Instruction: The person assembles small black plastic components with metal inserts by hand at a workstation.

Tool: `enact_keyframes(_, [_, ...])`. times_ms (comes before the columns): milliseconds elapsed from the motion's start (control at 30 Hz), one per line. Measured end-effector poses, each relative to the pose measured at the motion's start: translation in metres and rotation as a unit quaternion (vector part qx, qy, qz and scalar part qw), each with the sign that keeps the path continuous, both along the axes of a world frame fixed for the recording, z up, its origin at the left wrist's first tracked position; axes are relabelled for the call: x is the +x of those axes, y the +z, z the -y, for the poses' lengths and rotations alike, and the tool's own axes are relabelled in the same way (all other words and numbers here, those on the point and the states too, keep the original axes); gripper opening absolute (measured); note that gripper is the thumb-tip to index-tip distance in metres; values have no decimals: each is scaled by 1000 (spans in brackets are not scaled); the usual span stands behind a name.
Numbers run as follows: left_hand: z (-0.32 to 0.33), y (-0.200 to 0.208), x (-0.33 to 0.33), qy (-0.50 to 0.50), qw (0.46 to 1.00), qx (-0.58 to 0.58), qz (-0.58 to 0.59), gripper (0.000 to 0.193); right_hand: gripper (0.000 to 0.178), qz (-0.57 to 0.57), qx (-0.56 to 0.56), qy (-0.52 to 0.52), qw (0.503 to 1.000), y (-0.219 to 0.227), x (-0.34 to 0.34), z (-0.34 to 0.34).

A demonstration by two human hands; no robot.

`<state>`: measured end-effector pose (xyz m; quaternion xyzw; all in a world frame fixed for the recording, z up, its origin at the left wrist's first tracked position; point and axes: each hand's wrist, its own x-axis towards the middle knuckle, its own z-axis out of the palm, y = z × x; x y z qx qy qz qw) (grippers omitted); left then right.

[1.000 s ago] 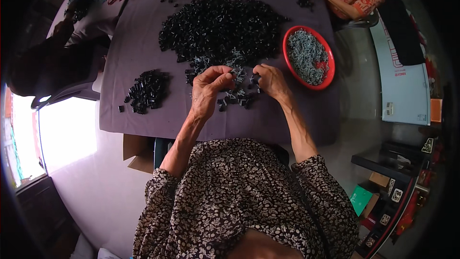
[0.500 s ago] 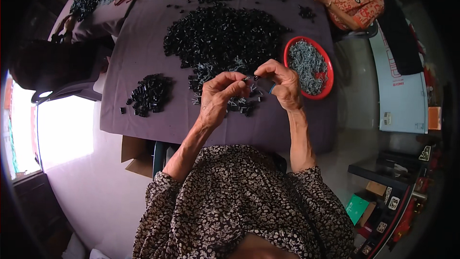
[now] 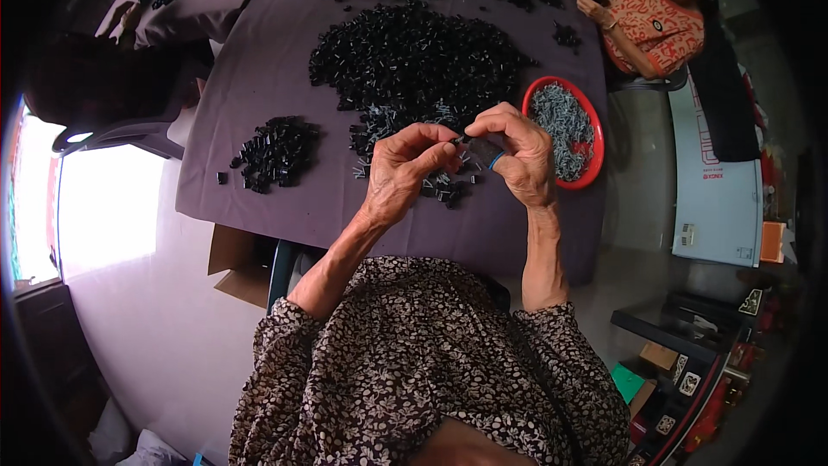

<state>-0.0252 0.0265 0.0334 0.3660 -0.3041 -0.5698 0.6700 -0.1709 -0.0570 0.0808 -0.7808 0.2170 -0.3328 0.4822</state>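
Over the near edge of the black pile, my left hand [image 3: 405,168] pinches a small black plastic piece [image 3: 458,141] between thumb and forefinger. My right hand [image 3: 524,155] meets it from the other side, its fingers closed at the same spot. Whatever lies between the right fingertips is too small to make out. A dark cover with a blue edge [image 3: 490,154] wraps a digit of the right hand. Below the hands lie grey screw-like pins and loose black pieces [image 3: 447,191]. Behind them spreads a large heap of black pieces [image 3: 414,60].
A red basin [image 3: 595,142] of grey pins stands right of my right hand. To the left sits a smaller black pile [image 3: 278,154] on the purple-grey cloth [image 3: 250,103]. Another person in an orange patterned top [image 3: 660,22] works at the far right. A cardboard box [image 3: 233,263] is under the table.
My fingertips have come together; a small gap showed between the pieces before. The view has shifted slightly, so the table's contents sit a little differently in it.
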Motion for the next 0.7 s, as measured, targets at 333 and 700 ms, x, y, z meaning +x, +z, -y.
enact_keyframes(333, [-1, -2, 0, -2, 999, 27, 23, 13, 31, -64, -105, -12, 992, 7, 5, -2])
enact_keyframes(700, [1, -5, 0, 4, 998, 47, 50, 14, 38, -85, -153, -26, 984, -1, 10, -3])
